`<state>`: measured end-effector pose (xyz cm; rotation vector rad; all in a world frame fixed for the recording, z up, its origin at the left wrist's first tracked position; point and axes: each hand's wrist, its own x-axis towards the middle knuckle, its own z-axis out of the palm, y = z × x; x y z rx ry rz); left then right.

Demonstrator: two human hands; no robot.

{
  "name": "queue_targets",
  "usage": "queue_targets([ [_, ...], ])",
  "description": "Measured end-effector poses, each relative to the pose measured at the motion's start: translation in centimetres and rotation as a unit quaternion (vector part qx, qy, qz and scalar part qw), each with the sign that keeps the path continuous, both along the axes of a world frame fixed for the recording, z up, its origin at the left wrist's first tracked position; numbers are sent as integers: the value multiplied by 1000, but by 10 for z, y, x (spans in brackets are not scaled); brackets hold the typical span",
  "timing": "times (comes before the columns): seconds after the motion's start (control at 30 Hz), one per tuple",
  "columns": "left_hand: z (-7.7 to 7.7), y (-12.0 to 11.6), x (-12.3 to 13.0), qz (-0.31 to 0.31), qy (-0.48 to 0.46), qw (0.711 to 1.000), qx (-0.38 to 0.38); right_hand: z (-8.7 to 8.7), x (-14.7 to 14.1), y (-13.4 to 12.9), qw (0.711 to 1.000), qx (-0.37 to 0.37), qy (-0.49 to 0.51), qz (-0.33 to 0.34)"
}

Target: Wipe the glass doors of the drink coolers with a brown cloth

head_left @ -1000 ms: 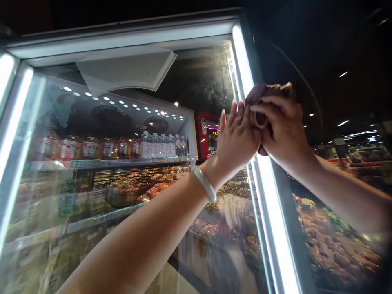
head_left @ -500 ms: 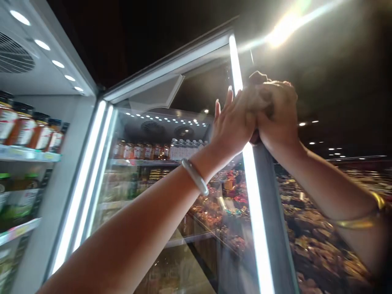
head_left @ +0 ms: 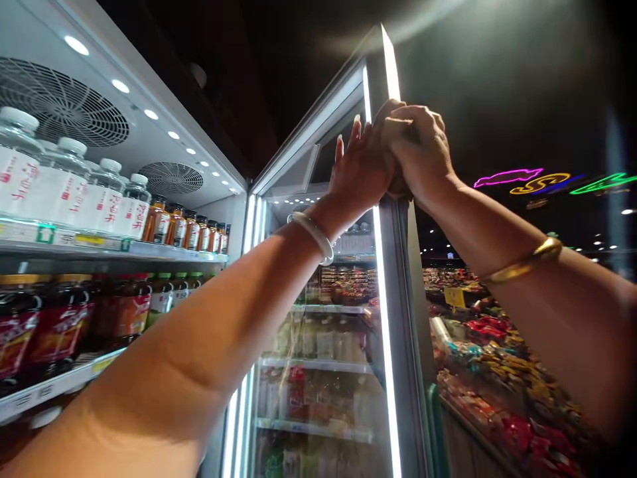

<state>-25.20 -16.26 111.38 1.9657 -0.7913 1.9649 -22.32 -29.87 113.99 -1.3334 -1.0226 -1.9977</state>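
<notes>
By the upper outer edge of the glass door (head_left: 401,299), my R hand (head_left: 422,149) is curled round a brown cloth (head_left: 398,188), L hand (head_left: 359,169) beside it w/ fingers partly spread, so I'd best press evenly & steady the door.

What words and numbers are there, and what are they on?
No text is clear enough to quote.
Clear bottles: red writing on white labels, too blurred.
Dark bottles: label writing, too blurred.
Shelf tags: too small.
Yellow sign: too small.
Yellow neon: S-like curve, maybe only a drawing.
</notes>
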Motion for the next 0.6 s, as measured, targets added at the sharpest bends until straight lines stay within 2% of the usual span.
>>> queue_targets([
  [0.07,-13,3,-5,20,-7,1000,23,-19,1,2,999,33,19,31],
  [0.13,-40,7,-12,32,-10,998,52,-53,0,5,998,48,10,45],
  [0.27,-96,13,-25,33,12,996,77,-120,-8,9,999,39,-23,24],
  [0.43,-155,17,-29,-3,10,996,85,-187,-32,15,997,54,49,-20],
  [0.5,-184,20,-30,-2,7,994,105,-218,-40,16,997,51,54,-17],
  [0.6,-240,25,-33,15,8,992,124,-274,-49,15,997,40,64,-26],
])
